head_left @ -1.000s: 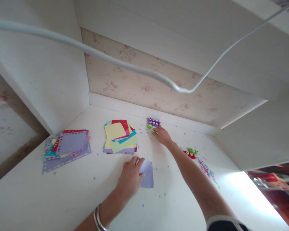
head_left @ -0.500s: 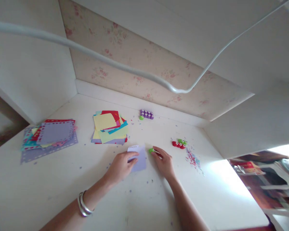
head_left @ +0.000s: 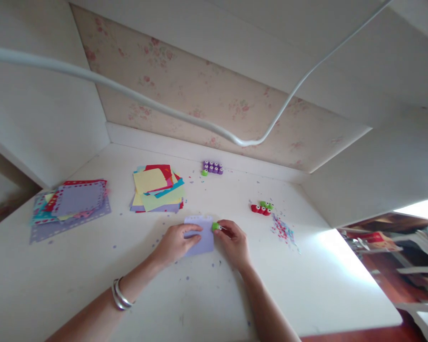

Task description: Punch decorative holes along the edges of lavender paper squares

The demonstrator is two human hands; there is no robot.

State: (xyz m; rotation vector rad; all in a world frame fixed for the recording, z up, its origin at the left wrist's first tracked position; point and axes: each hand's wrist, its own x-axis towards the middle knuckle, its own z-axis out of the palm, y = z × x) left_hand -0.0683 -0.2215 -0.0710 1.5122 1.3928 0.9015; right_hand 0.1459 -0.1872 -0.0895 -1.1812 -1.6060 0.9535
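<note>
A lavender sheet of paper [head_left: 202,243] with small punched notches along its far edge lies in front of me. My left hand [head_left: 176,241] grips its left side between thumb and fingers. In my right hand [head_left: 232,241] is a small green craft punch [head_left: 216,226], pinched at the sheet's right edge near the far corner. Whether the paper sits inside the punch's slot is too small to tell. Purple punches [head_left: 213,167] stand in rows at the back with one green punch [head_left: 204,173] beside them. Red punches [head_left: 260,209] and more green punches [head_left: 267,205] are grouped at the right.
A stack of coloured paper [head_left: 157,190] lies behind my left hand. Further left is a pile of edge-punched sheets [head_left: 79,198]. Red and blue paper bits [head_left: 283,230] are heaped at the right, with scattered bits elsewhere. A white cable [head_left: 185,118] hangs across the view above the table.
My right hand has brought the green punch leftward to the sheet's right edge. The lavender sheet now lies flatter and slightly turned, still in my left hand. The camera view has shifted slightly.
</note>
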